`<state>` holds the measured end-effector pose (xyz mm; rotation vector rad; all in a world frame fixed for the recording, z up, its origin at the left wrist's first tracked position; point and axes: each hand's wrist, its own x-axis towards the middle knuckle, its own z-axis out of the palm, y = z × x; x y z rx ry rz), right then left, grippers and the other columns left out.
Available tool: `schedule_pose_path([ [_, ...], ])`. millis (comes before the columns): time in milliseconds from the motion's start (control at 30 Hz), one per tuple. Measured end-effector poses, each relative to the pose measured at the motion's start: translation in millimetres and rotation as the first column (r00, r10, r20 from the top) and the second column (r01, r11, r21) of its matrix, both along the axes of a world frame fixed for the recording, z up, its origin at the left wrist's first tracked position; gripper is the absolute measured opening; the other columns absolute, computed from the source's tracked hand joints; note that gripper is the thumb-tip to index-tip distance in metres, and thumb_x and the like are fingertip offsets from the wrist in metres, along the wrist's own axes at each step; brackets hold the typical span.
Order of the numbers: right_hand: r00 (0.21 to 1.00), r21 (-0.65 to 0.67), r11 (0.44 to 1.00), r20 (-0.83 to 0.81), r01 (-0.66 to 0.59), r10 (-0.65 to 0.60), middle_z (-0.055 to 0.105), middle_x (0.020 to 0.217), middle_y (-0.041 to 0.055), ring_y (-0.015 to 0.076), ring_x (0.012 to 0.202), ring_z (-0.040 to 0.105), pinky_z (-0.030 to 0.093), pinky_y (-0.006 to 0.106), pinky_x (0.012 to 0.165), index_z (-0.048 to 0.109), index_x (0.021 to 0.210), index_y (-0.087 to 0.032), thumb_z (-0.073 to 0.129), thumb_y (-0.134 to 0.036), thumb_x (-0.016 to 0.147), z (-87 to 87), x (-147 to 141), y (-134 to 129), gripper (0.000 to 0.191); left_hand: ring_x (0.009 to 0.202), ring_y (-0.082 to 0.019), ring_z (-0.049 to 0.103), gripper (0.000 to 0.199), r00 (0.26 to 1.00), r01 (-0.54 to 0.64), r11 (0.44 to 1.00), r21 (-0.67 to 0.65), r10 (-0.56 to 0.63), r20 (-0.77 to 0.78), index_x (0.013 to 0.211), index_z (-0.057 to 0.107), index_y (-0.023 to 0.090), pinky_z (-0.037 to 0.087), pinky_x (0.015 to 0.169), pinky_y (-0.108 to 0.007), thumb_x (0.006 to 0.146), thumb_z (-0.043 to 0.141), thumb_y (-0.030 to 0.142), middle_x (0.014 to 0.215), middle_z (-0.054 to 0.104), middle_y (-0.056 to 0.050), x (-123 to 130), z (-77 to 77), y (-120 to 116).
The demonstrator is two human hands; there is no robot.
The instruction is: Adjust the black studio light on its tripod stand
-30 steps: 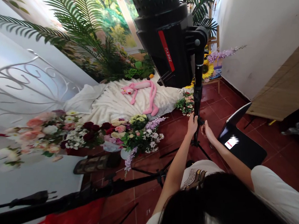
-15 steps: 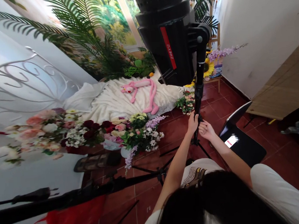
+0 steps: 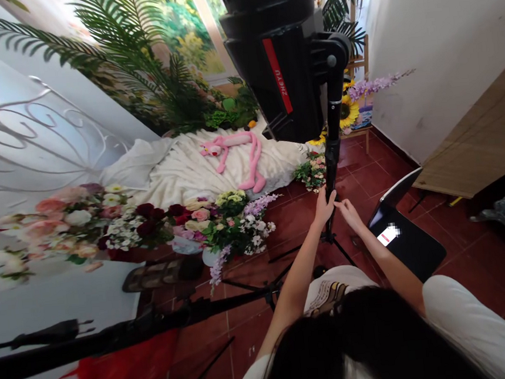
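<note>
My left hand (image 3: 323,208) is wrapped round the black pole of a light stand (image 3: 330,160), below a joint in the pole. My right hand (image 3: 349,212) is on the pole's right side, its thumb and fingertips pinched together against it. What those fingertips hold is too small to make out, perhaps a small knob. On top of the stand sits a large black studio light (image 3: 264,76) with a red label, tilted to the left. Its tripod legs (image 3: 344,251) spread on the floor below my hands.
A chair (image 3: 417,252) with a lit phone (image 3: 387,235) on its seat is at my right. Flower bunches (image 3: 220,225) lie left, before a white blanket (image 3: 175,172) bearing a pink plush toy (image 3: 230,141). Another black stand (image 3: 128,333) crosses the lower left above a red bag (image 3: 118,372).
My right hand's fingers have gone from curled into a fist to reaching forward in a pinch at the pole. My left hand keeps its hold. The view has shifted slightly.
</note>
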<state>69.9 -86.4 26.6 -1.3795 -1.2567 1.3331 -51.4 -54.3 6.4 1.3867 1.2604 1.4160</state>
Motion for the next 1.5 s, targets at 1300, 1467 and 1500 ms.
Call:
schedule_pose_path([
  [1300,0.818,-0.086,0.835,0.167,-0.543,0.550,0.033,0.041,-0.0038,0.0086,0.042,0.029,0.028,0.026,0.049,0.030,0.049,-0.024,0.034,-0.081,0.089,18.7,18,38,0.069,0.116,-0.019,0.061,0.049,0.994,0.059,0.993,-0.098,-0.050,0.093,0.135,0.053,0.022,0.044,0.107,-0.035,0.093,0.057,0.047,0.129,0.063,-0.009,-2,0.8,0],
  [1467,0.847,-0.098,0.852,0.101,-0.514,0.522,0.032,0.040,-0.0046,0.0072,0.041,0.028,0.025,0.025,0.047,0.031,0.048,-0.024,0.042,-0.084,0.082,10.2,17,39,0.070,0.120,-0.020,0.060,0.049,0.997,0.068,0.994,-0.087,-0.065,0.036,0.137,0.052,0.022,0.044,0.110,-0.036,0.095,0.054,0.048,0.132,0.063,-0.009,-2,3.6,-1],
  [1500,0.858,-0.111,0.861,0.089,-0.496,0.506,0.030,0.040,-0.0051,0.0071,0.041,0.027,0.024,0.026,0.046,0.031,0.048,-0.024,0.042,-0.085,0.081,8.1,16,37,0.070,0.124,-0.020,0.059,0.049,0.999,0.047,0.995,-0.087,-0.046,0.018,0.137,0.052,0.022,0.042,0.112,-0.037,0.096,0.052,0.048,0.134,0.062,-0.010,-3,2.4,-3],
])
